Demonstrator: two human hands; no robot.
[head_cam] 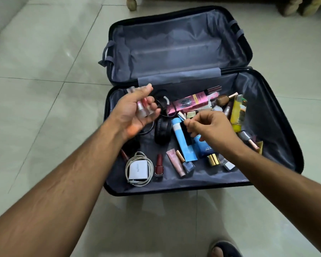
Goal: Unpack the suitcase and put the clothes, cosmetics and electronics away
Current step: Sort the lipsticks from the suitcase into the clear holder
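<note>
A black suitcase [278, 115] with grey lining lies open on the floor. Its far half holds nothing; its near half holds cosmetics and electronics. My left hand [132, 110], palm up over the near half's left side, cups several small clear bottles [144, 108]. My right hand [209, 127] hovers over the middle, its fingertips pinched on a small slim cosmetic stick [182, 115]. Below lie a blue tube [182, 140], a pink box [189, 102], black headphones [162, 130], a white charger with its cable [138, 171], a red nail polish [159, 165] and a yellow bottle [238, 112].
The suitcase rests on pale floor tiles [44, 101]. A wooden furniture leg [131, 3] stands beyond it and woven furniture [302, 4] at the top right. My sandalled foot [224, 247] is at the bottom edge.
</note>
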